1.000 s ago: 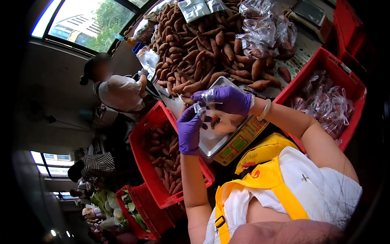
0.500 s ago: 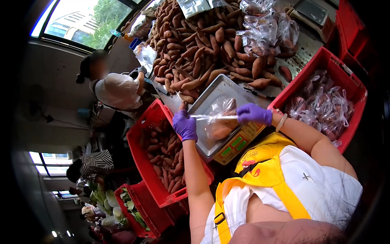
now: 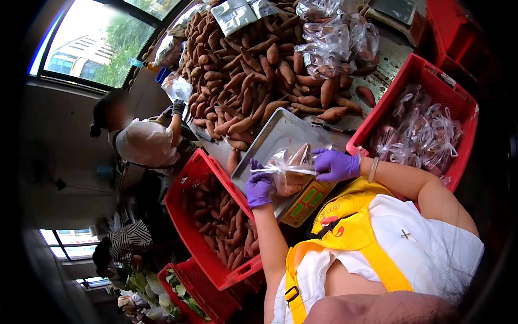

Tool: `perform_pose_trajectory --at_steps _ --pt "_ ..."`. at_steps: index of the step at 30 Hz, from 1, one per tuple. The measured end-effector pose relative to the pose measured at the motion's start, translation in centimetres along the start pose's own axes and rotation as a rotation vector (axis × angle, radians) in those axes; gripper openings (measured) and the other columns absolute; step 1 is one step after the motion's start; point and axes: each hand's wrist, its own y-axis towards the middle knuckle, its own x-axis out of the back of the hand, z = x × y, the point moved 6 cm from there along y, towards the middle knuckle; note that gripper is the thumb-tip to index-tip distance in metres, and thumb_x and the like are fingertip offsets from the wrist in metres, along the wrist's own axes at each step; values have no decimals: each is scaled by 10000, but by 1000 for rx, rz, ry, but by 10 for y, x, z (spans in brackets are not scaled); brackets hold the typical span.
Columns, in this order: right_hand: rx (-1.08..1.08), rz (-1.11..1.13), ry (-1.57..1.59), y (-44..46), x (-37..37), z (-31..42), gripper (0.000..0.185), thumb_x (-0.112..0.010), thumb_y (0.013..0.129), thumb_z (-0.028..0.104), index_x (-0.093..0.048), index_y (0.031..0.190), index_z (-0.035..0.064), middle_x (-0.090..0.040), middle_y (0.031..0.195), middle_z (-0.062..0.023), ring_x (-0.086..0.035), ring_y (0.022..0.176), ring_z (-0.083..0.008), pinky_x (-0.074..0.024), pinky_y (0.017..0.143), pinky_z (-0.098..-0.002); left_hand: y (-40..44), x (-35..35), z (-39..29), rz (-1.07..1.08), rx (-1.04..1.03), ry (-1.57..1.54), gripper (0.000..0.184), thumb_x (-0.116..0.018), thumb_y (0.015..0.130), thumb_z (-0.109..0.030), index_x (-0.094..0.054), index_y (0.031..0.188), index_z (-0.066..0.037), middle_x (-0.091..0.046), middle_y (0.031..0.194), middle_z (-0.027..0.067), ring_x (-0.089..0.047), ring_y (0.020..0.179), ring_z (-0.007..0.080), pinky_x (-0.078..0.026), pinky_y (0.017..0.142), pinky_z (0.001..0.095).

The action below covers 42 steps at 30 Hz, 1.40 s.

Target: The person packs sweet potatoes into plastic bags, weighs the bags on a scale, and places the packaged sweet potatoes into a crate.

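Observation:
A clear plastic bag of sweet potatoes [image 3: 287, 182] rests on the silver tray of a weighing scale [image 3: 280, 133], its neck gathered in the middle. My left hand [image 3: 259, 186], in a purple glove, pinches one twisted end of the bag. On the other side my right hand [image 3: 336, 165], gloved alike, grips the opposite end, so the plastic stretches straight between them. Green displays [image 3: 307, 198] glow on the scale's yellow front. Part of the tray is hidden behind the bag and hands.
Loose sweet potatoes [image 3: 243, 81] form a large heap beyond the scale. A red crate [image 3: 181, 232] of sweet potatoes stands left, another red crate [image 3: 467, 135] of filled bags right. Bagged sweet potatoes [image 3: 326, 48] lie at the back. A co-worker [image 3: 145, 143] stands at the left.
My hands have come closer together, the left one shifting right and slightly down. The view has turned a little. Both hands keep hold of the bag's ends.

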Motion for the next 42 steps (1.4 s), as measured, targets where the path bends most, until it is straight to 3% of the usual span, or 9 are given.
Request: perform_pose_trajectory --at_steps 3,11,15,17,19,25,27,33,42 --pt "-226 -126 807 16 -15 7 198 -613 853 109 -696 1014 29 -695 840 -44 -639 814 -148 -483 906 -314 -12 -36 23 287 -75 332 487 -445 958 -40 -417 1434 -143 -476 1443 27 -607 917 109 -408 614 188" --pt "3 -253 537 122 -6 29 329 -662 844 111 -666 1171 74 -708 993 -69 -633 938 -144 -478 844 -293 -70 -140 68 255 -250 1626 463 -754 755 -43 -624 1197 -4 -671 1032 31 -602 865 112 -460 795 244" --pt "-203 -239 730 100 -18 0 192 -667 809 202 -681 821 11 -652 790 -107 -621 812 -219 -479 758 -357 -45 -82 -2 -272 -558 1756 224 -679 781 6 -700 1004 2 -671 837 40 -576 706 102 -451 636 218" --pt "-83 -188 34 64 -21 -44 212 -650 800 227 -656 748 21 -626 760 -125 -606 771 -259 -470 730 -403 -40 -33 -70 -227 -926 1737 195 -633 814 -1 -706 995 11 -673 818 63 -539 616 91 -408 545 198" --pt "115 -324 -68 27 -19 -24 301 -647 781 297 -644 627 38 -641 743 -148 -610 710 -308 -482 696 -409 -47 -41 -39 -344 -723 1726 241 -572 822 24 -693 1031 31 -686 851 87 -504 554 84 -374 492 202" --pt "320 -685 -226 45 27 55 594 -764 700 283 -546 1228 119 -635 1037 -143 -612 960 -343 -492 798 -419 -85 -220 133 291 -790 1963 367 -466 880 80 -600 1219 34 -665 1013 87 -590 717 114 -463 570 211" --pt "89 -295 -78 61 23 41 413 -716 768 312 -610 1101 93 -661 932 -164 -643 856 -343 -508 731 -419 -98 -238 189 546 -665 1883 427 -485 890 65 -536 1311 13 -644 1064 77 -586 814 110 -467 671 218" --pt "-471 -847 -287 -81 109 27 467 -594 889 493 -667 789 42 -630 682 -176 -636 626 -349 -490 606 -412 -104 -247 213 644 -512 1779 575 -571 918 -95 -370 1453 -35 -623 1121 69 -525 912 103 -411 839 230" --pt "-1048 -1611 -122 -356 98 12 359 -600 922 326 -658 992 -21 -685 801 -167 -655 724 -267 -505 684 -353 -88 -170 182 280 -299 1788 394 -546 951 -150 -543 1331 -47 -650 1019 77 -533 820 119 -429 783 260"
